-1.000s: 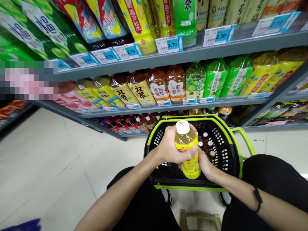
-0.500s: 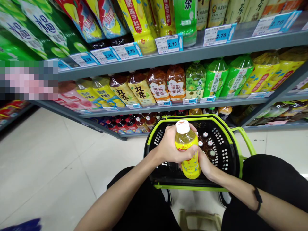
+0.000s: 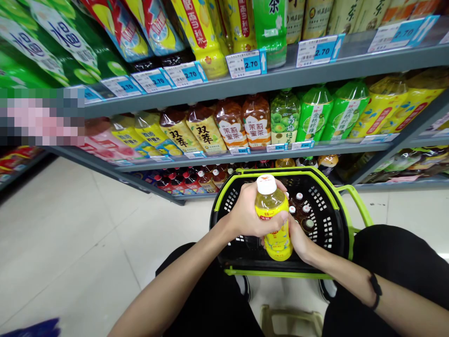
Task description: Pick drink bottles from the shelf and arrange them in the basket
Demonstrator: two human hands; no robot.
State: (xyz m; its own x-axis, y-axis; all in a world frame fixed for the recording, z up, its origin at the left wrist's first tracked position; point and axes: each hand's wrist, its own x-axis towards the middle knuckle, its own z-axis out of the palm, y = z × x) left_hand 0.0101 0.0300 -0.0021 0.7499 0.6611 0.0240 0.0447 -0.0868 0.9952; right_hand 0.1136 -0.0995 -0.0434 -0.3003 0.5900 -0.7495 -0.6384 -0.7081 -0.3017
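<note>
A yellow drink bottle (image 3: 275, 238) with a white cap stands nearly upright between my hands, over a black basket (image 3: 328, 187) with a lime-green rim. My left hand (image 3: 254, 210) is wrapped round its upper part, thumb across the label. From the right, my right hand (image 3: 298, 238) holds the bottle's lower side, its fingers partly hidden behind it. Inside the basket, right of the held bottle, several dark bottles (image 3: 306, 209) with pale caps show.
Shelves (image 3: 224, 89) of drink bottles with price tags run across the front. The basket's green handle (image 3: 359, 201) sticks out to the right. My knees flank the basket, and a pale stool (image 3: 291, 316) shows below it.
</note>
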